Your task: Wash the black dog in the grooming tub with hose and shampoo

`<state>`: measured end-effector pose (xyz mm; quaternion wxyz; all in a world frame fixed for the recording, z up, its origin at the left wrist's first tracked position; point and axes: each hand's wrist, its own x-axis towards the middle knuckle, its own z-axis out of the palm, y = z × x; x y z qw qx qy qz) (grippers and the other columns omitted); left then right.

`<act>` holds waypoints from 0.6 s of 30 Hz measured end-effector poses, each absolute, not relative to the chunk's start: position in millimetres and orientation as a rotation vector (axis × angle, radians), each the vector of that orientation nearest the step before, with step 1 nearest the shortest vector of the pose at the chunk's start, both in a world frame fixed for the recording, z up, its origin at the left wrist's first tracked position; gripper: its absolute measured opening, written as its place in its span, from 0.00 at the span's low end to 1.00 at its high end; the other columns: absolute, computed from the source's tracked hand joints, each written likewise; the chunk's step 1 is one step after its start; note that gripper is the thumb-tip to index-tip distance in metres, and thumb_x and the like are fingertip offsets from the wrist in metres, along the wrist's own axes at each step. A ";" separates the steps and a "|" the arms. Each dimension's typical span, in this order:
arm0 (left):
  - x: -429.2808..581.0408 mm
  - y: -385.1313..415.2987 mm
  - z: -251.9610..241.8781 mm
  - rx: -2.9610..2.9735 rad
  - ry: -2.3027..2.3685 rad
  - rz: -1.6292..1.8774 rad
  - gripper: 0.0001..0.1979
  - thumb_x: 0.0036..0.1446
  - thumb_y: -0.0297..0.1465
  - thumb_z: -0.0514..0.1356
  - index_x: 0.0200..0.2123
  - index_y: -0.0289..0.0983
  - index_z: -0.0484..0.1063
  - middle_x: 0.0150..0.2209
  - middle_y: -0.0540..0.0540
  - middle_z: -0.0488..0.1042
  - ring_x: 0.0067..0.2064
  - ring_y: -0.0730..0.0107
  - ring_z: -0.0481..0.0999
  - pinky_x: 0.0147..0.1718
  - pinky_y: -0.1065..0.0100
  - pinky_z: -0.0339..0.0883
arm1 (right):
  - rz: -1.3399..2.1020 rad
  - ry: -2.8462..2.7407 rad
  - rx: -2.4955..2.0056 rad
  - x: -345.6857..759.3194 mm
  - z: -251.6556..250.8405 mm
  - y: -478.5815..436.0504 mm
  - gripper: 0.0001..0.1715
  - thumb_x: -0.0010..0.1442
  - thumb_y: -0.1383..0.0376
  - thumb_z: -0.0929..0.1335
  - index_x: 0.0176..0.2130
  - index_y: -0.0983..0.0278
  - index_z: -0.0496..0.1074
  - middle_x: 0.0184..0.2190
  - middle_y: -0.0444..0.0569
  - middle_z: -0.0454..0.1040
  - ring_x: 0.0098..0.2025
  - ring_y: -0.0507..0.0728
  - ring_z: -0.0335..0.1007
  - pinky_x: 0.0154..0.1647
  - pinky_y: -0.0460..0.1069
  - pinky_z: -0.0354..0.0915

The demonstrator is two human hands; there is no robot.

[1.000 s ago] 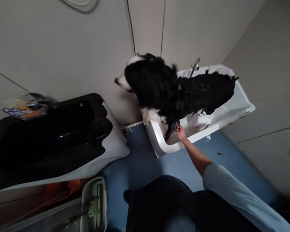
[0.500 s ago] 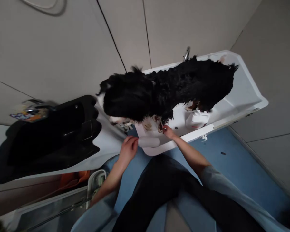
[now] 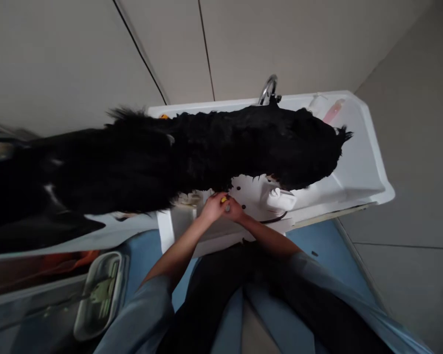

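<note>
One big wet black dog (image 3: 214, 147) stands along the white tub (image 3: 369, 162), body spanning nearly its full length and hiding most of the basin; its front end hangs out past the tub's left end over a black-and-white fixture (image 3: 59, 231). One chrome faucet (image 3: 268, 88) at the back rim, one pink bottle (image 3: 332, 110) in the far corner, one white pump bottle (image 3: 280, 199) inside the tub under the dog's belly. One pale tray (image 3: 98, 295) on the blue floor (image 3: 317, 236). Left hand (image 3: 214, 206) and right hand (image 3: 234, 210) meet at the tub's front rim, touching, fingers closed together on one small yellow object (image 3: 224, 199), mostly hidden.
</note>
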<state>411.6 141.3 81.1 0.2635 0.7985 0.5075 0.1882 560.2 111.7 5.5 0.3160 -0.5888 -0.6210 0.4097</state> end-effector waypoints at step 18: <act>544.1 115.8 18.1 1.820 1.144 0.072 0.42 0.49 0.29 0.75 0.68 0.39 0.70 0.61 0.42 0.80 0.61 0.50 0.81 0.60 0.59 0.76 | 1.035 -2.233 -1.574 785.3 35.8 104.0 0.16 0.68 0.60 0.67 0.53 0.63 0.74 0.48 0.58 0.82 0.49 0.63 0.79 0.51 0.54 0.72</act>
